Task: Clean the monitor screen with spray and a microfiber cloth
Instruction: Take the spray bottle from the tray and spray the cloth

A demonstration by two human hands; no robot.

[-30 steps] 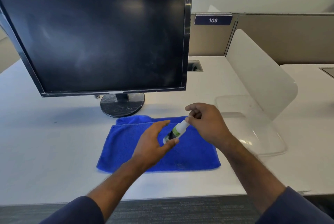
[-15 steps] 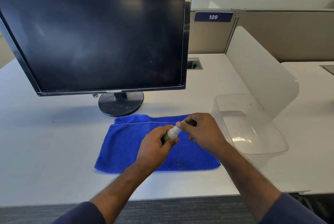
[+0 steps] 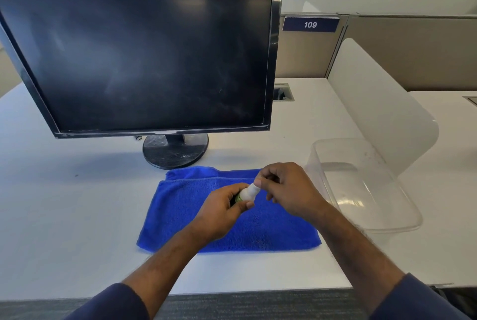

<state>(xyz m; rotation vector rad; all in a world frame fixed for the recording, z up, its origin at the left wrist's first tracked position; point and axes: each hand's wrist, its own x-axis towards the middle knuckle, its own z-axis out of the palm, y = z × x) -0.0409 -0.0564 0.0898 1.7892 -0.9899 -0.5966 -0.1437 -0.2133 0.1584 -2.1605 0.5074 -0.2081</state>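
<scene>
A black monitor [image 3: 144,58] with a dusty dark screen stands on its round base at the back of the white desk [image 3: 64,211]. In front of it lies a folded blue microfiber cloth [image 3: 180,206]. Above the cloth I hold a small spray bottle [image 3: 247,193] with a white top and green label. My left hand [image 3: 224,212] is wrapped around the bottle's body. My right hand [image 3: 286,190] pinches the white cap with its fingertips. Most of the bottle's body is hidden in my left hand.
A clear plastic tub [image 3: 361,185] stands on the desk right of the cloth. Behind it rises a white frosted divider panel [image 3: 382,105]. A cable port [image 3: 282,91] sits in the desk behind the monitor, and a beige partition bears a sign [image 3: 310,24] reading 109.
My left hand has closed around the bottle, which it only touched a second ago. Both hands stay together over the cloth, with the right fingertips on the cap.
</scene>
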